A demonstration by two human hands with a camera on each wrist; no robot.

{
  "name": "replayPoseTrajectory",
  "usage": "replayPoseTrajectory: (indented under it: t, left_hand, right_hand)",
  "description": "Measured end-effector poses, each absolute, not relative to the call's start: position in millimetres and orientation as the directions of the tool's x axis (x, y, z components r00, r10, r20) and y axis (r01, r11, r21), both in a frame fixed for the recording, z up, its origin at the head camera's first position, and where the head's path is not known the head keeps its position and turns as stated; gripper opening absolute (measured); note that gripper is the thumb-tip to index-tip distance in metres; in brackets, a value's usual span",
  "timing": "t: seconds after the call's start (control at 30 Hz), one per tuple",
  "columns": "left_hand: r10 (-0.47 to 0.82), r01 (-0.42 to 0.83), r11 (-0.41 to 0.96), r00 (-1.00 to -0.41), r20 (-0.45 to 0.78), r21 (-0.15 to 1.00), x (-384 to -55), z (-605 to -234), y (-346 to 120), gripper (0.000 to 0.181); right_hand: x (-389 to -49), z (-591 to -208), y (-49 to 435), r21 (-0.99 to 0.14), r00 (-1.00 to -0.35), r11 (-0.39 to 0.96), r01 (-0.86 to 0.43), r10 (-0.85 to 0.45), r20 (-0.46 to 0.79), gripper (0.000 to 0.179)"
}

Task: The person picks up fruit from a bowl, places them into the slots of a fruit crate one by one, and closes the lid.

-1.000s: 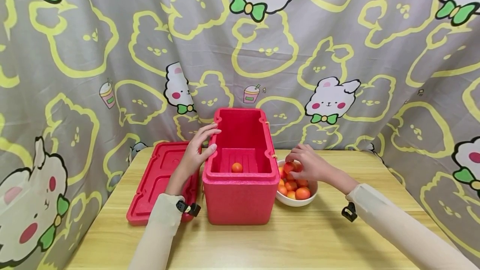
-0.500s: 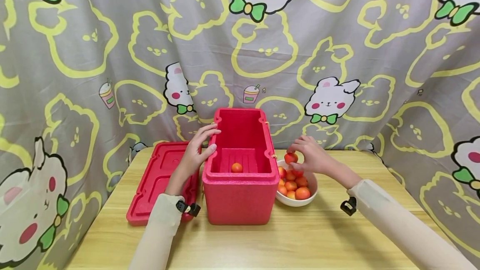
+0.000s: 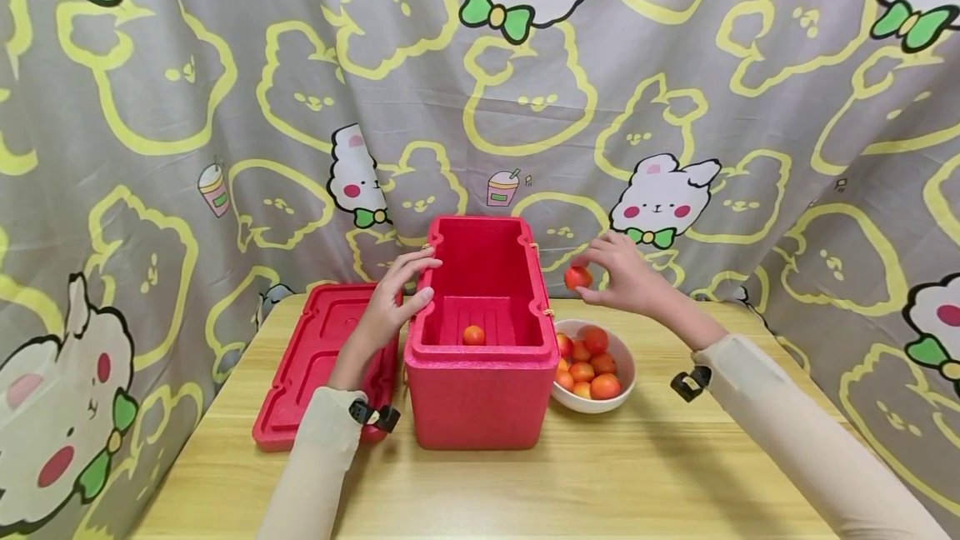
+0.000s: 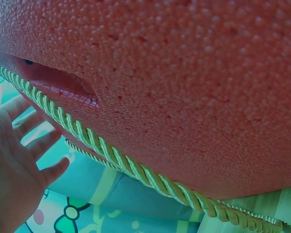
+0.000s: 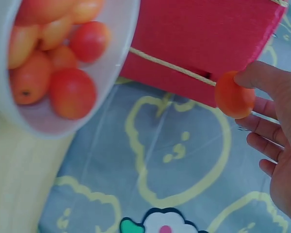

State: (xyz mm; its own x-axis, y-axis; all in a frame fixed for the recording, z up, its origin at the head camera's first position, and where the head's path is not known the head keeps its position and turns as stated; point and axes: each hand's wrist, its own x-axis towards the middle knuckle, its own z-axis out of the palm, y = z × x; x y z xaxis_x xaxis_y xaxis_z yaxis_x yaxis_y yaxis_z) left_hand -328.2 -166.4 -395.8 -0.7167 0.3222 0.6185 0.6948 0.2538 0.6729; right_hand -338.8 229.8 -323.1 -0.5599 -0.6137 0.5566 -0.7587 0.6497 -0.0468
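Observation:
High above the white bowl, my right hand (image 3: pixel 622 273) pinches a red-orange tomato (image 3: pixel 577 277) between thumb and fingertips; the right wrist view shows the tomato (image 5: pixel 234 94) close up. Several more tomatoes (image 3: pixel 604 387) fill the bowl (image 3: pixel 592 407) below. My left hand (image 3: pixel 388 307) rests at the left rim of a red foam box (image 3: pixel 480 407), fingers extended. A single tomato (image 3: pixel 473 335) lies on the floor of this lidless box. In the left wrist view, the hand (image 4: pixel 24 160) has spread fingers beside the box wall, near a twisted cord (image 4: pixel 102 145).
The red lid (image 3: pixel 322 340) lies on the wooden table (image 3: pixel 600 473) left of the box, partly under my left forearm. A patterned curtain (image 3: pixel 420 65) hangs directly behind the table. The bowl stands close against the box's right side.
My right hand has lifted a tomato out of the bowl and raised it up and slightly away from me. The left hand, box and bowl have stayed put.

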Motion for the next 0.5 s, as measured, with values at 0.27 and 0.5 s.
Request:
replayPoseTrajectory:
  t: [0.27, 0.5]
  left_hand:
    - [0.326, 0.694, 0.255, -0.717, 0.616, 0.673, -329, -396, -167, 0.050]
    - [0.334, 0.682, 0.274, -0.729, 0.598, 0.678, -328, -395, -168, 0.050]
  right_hand:
    - [-343, -297, 213, -0.054, -0.530, 0.637, -0.769, -0.589, 0.611, 0.034]
    - [-347, -277, 196, -0.034, -0.514, 0.627, -0.778, -0.605, 0.609, 0.033]
